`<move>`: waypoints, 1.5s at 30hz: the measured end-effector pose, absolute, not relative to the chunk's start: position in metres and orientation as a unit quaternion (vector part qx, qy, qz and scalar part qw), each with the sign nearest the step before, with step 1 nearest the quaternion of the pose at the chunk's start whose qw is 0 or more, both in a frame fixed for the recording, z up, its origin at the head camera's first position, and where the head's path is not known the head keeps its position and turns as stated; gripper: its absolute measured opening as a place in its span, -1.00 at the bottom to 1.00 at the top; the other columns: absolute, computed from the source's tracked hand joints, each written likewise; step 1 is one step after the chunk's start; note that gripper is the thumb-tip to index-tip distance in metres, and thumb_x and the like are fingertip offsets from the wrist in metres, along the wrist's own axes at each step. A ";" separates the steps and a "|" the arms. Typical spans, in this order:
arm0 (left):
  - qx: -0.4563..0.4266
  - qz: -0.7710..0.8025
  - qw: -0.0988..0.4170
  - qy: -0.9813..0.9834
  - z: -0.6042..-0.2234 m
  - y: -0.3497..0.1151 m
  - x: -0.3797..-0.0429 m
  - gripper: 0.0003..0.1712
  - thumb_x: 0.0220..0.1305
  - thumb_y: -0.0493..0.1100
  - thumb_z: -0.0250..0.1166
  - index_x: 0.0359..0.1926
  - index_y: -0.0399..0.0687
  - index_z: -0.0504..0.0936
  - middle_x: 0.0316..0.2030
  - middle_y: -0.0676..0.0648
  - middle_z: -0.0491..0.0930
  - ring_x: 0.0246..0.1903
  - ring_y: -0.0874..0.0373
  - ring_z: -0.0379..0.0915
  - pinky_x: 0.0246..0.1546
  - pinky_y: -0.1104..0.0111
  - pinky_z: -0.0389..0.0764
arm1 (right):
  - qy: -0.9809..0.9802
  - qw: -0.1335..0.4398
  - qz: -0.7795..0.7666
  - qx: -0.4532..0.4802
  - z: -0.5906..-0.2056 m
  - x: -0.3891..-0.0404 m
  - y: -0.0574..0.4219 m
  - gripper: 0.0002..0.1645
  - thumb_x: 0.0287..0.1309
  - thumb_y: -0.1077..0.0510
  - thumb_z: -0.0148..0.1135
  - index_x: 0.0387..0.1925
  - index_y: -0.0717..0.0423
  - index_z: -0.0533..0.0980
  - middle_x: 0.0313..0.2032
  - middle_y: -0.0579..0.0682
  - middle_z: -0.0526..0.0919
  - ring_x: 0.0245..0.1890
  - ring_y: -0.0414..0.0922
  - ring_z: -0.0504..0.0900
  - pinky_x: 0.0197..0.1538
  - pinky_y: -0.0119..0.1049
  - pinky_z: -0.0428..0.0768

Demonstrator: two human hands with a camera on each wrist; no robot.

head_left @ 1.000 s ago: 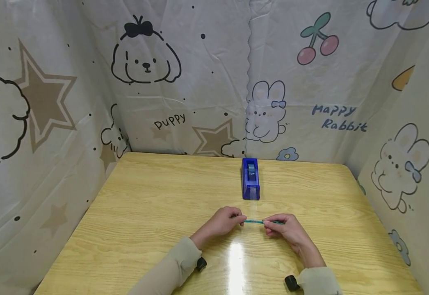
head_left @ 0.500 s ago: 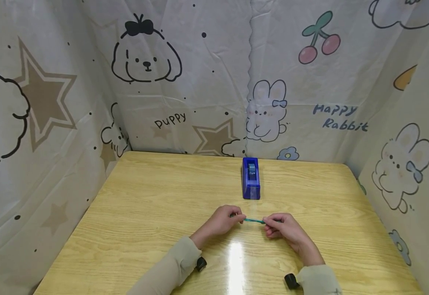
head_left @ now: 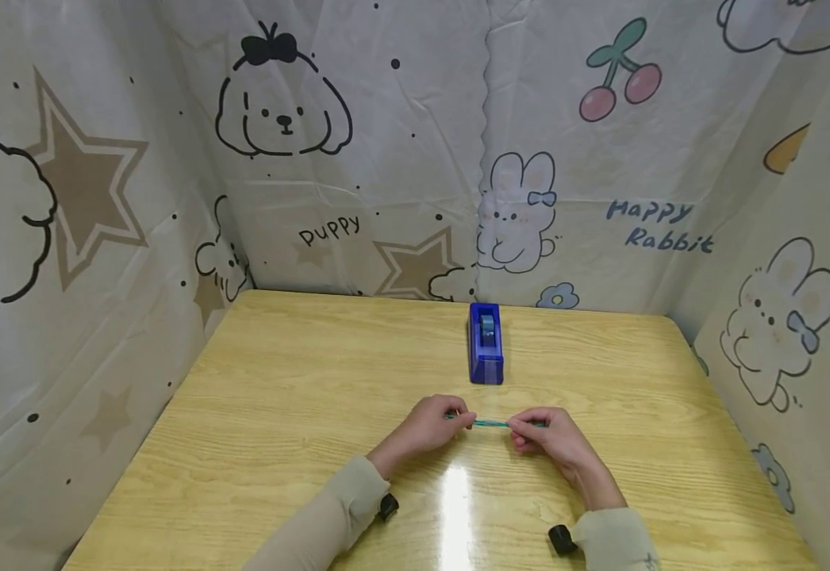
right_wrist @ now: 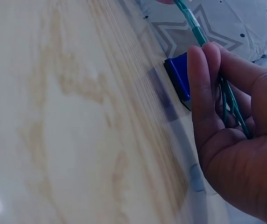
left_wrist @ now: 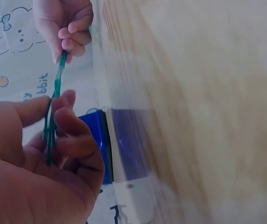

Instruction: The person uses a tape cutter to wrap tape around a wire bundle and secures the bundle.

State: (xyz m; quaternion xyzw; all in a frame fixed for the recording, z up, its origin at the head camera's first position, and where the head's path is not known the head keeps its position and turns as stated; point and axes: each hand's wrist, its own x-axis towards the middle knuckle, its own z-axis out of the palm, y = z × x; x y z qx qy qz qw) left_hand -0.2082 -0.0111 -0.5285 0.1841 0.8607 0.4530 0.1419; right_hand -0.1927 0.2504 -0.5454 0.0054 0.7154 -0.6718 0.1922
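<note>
A thin bundle of green cord [head_left: 490, 423] is stretched between both hands, above the table. My left hand [head_left: 435, 423] pinches its left part between thumb and fingertips, and loose strands [left_wrist: 49, 142] run into the palm. On the other side my right hand [head_left: 563, 438] pinches the right part, with more strands [right_wrist: 234, 109] behind its fingers. Clear, shiny tape [right_wrist: 192, 19] appears to lie around the middle of the cord. Just beyond the hands stands a blue tape dispenser [head_left: 485, 343] with a roll [head_left: 486, 327] in it.
The wooden table [head_left: 315, 373] has a bright glare [head_left: 455, 507] near its front. A printed cloth [head_left: 386, 159] hangs behind it and at both sides. Black devices [head_left: 562, 540] sit at both cuffs.
The clear strip that ran from the dispenser toward the cord is no longer visible there. My right hand has shifted slightly away from me. Both hands keep their hold.
</note>
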 end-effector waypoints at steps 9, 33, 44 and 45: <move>0.160 0.499 0.193 0.830 -0.531 -0.013 -0.213 -0.65 0.54 0.05 0.22 -0.26 -0.06 0.77 -0.59 -0.09 0.57 -0.69 0.23 0.29 -0.63 0.40 0.35 | 0.715 0.182 -0.676 0.006 -0.544 -0.193 0.250 -0.73 0.32 0.24 0.38 -0.09 0.42 0.69 -0.40 -0.04 0.76 -0.41 -0.21 0.75 -0.23 -0.30 0.76; 0.200 0.500 0.157 0.828 -0.529 -0.010 -0.208 -0.75 0.59 -0.11 0.14 -0.24 -0.14 0.63 -0.45 0.01 0.43 -0.46 0.20 0.23 -0.34 0.38 0.33 | 0.714 0.208 -0.668 -0.008 -0.543 -0.193 0.250 -0.62 0.46 0.10 0.26 -0.05 0.42 0.62 -0.37 -0.02 0.74 -0.43 -0.24 0.72 -0.24 -0.28 0.76; 0.171 0.515 0.173 0.822 -0.529 -0.009 -0.208 -0.71 0.58 -0.06 0.17 -0.18 -0.14 0.70 -0.59 -0.15 0.51 -0.64 0.21 0.30 -0.52 0.40 0.38 | 0.729 0.190 -0.658 -0.003 -0.543 -0.196 0.250 -0.63 0.39 0.20 0.32 -0.03 0.53 0.61 -0.42 -0.03 0.70 -0.44 -0.22 0.70 -0.26 -0.31 0.75; 0.170 0.514 0.173 0.823 -0.529 -0.009 -0.208 -0.70 0.59 -0.05 0.16 -0.18 -0.14 0.71 -0.60 -0.12 0.50 -0.65 0.21 0.30 -0.51 0.40 0.38 | 0.730 0.187 -0.657 -0.003 -0.543 -0.196 0.250 -0.63 0.39 0.20 0.33 -0.03 0.53 0.61 -0.42 -0.03 0.71 -0.44 -0.22 0.70 -0.25 -0.31 0.75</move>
